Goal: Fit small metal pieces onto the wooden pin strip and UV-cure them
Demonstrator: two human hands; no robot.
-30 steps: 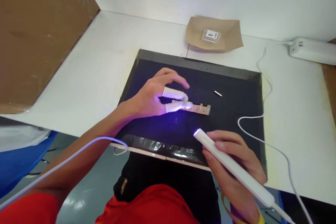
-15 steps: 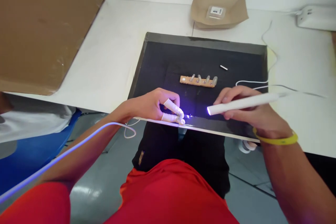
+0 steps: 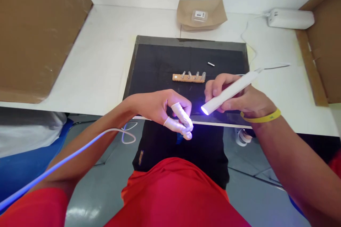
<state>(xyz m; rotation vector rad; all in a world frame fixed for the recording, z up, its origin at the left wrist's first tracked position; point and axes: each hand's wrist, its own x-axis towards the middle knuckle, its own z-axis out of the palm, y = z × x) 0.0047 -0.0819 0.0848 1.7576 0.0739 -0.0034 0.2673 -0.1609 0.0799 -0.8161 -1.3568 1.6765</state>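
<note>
My right hand [image 3: 234, 94] is wrapped round a white pen-shaped lamp [image 3: 230, 94], whose lit violet end points down and left toward my other hand. My left hand [image 3: 173, 110] is pinched at the table's front edge, with white finger cots [image 3: 181, 115] on the thumb and index finger. Whatever lies between those fingertips is too small or hidden to make out. Beyond both hands, a small wooden strip [image 3: 188, 78] holding several clear rounded tips lies on the black mat [image 3: 151, 67]. A short silver rod [image 3: 211, 64] rests behind it.
A brown paper tray [image 3: 183, 10] with a small labelled plastic box [image 3: 199, 16] stands at the back. A white power strip [image 3: 290, 18] sits back right. Cardboard panels [image 3: 39, 35] flank the table. A white cable [image 3: 80, 152] crosses over my left forearm.
The lamp has come left, closer to my left fingertips, and tilts more steeply. My left hand has shifted slightly right and toward my body, fingers still pinched. The camera view has shifted too.
</note>
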